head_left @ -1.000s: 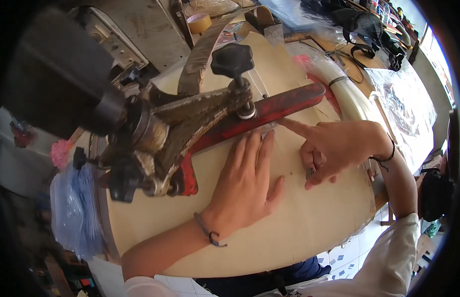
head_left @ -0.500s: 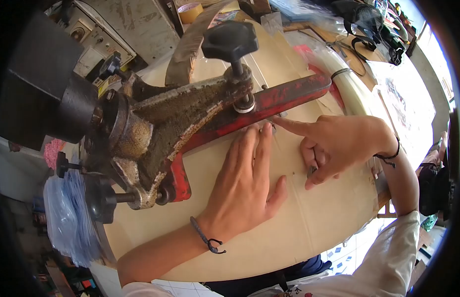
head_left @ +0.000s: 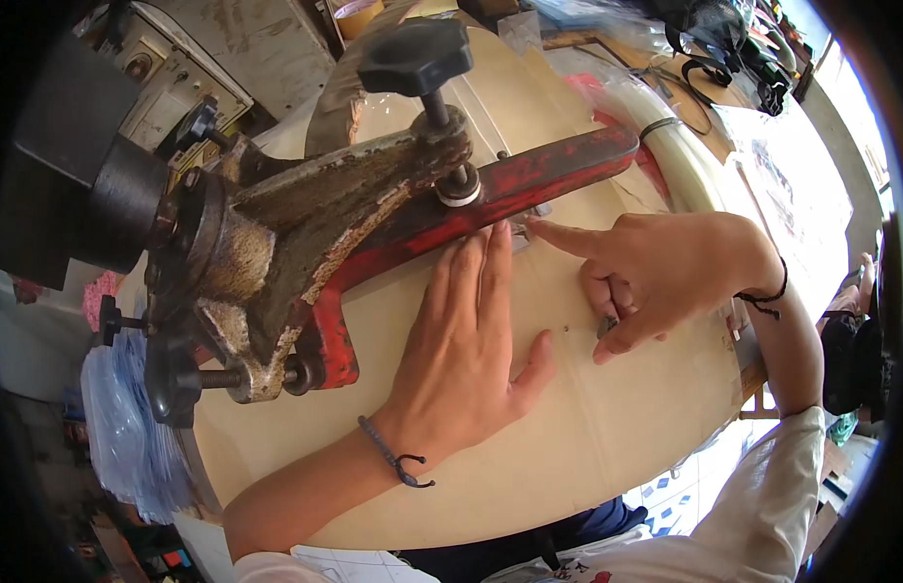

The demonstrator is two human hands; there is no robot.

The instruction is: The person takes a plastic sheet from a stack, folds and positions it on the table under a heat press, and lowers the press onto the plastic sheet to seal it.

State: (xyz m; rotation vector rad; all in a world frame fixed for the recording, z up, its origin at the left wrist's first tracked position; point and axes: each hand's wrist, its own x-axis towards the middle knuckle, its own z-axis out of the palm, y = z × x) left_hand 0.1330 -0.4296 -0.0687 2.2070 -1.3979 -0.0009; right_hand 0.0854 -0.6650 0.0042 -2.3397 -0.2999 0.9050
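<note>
My left hand [head_left: 456, 335] lies flat on the tan board [head_left: 490, 476], fingers stretched out and thumb apart. Its fingertips reach the lower edge of a red metal bar [head_left: 558, 173] on the press-like machine. My right hand [head_left: 680, 272] is to the right, index finger extended toward a small clear or metallic piece [head_left: 522, 231] beside the bar. The other fingers of that hand are curled, and a small grey thing [head_left: 607, 324] shows between them and the thumb; its kind is unclear.
The machine's worn cast arm [head_left: 315, 214] carries a black star knob [head_left: 415, 56] and spans the board's left side. Clear plastic bags [head_left: 131, 418] hang at the left. A bundle of pale plastic [head_left: 680, 146] lies at the upper right. A tape roll [head_left: 357, 17] is at the back.
The machine and board appear shifted slightly left and up in view. Both hands keep nearly the same pose at the bar, the right index fingertip still by the small piece.
</note>
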